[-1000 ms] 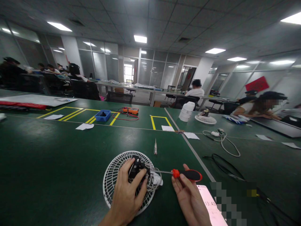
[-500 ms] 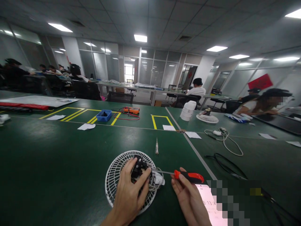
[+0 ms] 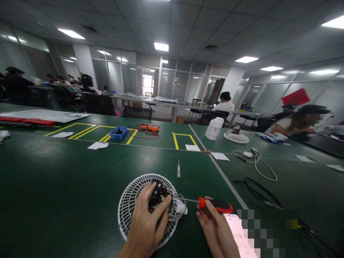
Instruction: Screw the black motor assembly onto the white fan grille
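My left hand [image 3: 149, 220] is closed around a black fan motor assembly [image 3: 157, 193], which sits on a round white fan grille [image 3: 125, 209]. In my right hand [image 3: 212, 222] is a red-and-black screwdriver [image 3: 219, 205], held near the front of its handle. Its shaft points left, and the tip meets the side of the motor close to my left index finger; the exact contact is hidden. A bundled white cord with a plug [image 3: 180, 207] lies at the grille's right side. Behind the grille, a small clear-handled screwdriver [image 3: 178, 170] rests on the green table [image 3: 67, 186].
A lit phone [image 3: 238, 233] lies beside my right wrist. Farther back are a blue bin [image 3: 118, 133], an orange multimeter [image 3: 150, 127], a white cylindrical housing [image 3: 214, 128] and another fan grille [image 3: 236, 138]. Cables [image 3: 260, 166] lie on the right. A co-worker [image 3: 298, 120] leans over the table there.
The view has shifted slightly. Both hands keep nearly the same pose, with the screwdriver still against the motor; its handle looks slightly turned.
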`<state>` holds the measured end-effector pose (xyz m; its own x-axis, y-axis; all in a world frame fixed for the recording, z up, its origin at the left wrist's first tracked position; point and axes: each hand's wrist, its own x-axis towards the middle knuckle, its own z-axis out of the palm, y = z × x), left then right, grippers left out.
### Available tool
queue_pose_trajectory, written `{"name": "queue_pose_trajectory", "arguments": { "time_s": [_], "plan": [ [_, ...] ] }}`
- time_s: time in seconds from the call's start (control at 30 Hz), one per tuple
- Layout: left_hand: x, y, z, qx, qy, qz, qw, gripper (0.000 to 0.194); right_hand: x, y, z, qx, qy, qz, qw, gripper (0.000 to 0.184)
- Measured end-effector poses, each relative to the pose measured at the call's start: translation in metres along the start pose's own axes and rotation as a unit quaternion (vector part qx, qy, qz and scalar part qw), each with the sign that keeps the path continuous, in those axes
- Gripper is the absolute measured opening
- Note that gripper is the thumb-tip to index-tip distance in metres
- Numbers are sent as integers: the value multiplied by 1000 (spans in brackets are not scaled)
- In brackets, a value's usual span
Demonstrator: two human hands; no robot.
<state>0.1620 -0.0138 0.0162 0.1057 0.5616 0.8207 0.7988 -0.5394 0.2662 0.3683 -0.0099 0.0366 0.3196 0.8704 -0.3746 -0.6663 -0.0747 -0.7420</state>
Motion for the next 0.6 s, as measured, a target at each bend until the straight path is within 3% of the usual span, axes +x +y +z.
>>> {"name": "queue_pose_trajectory", "arguments": {
  "time_s": [0.23, 0.4, 0.6],
  "plan": [
    [0, -1, 0, -11, 2, 3, 1000, 34, 1, -3, 0, 59, -28, 26, 997, 50],
    [0, 0, -1, -11, 3, 5, 1000, 35, 0, -4, 6, 53, 5, 54, 997, 31],
    [-2, 0, 0, -8, 4, -2, 1000, 34, 0, -5, 5, 58, 5, 51, 997, 41]
  ]
}}
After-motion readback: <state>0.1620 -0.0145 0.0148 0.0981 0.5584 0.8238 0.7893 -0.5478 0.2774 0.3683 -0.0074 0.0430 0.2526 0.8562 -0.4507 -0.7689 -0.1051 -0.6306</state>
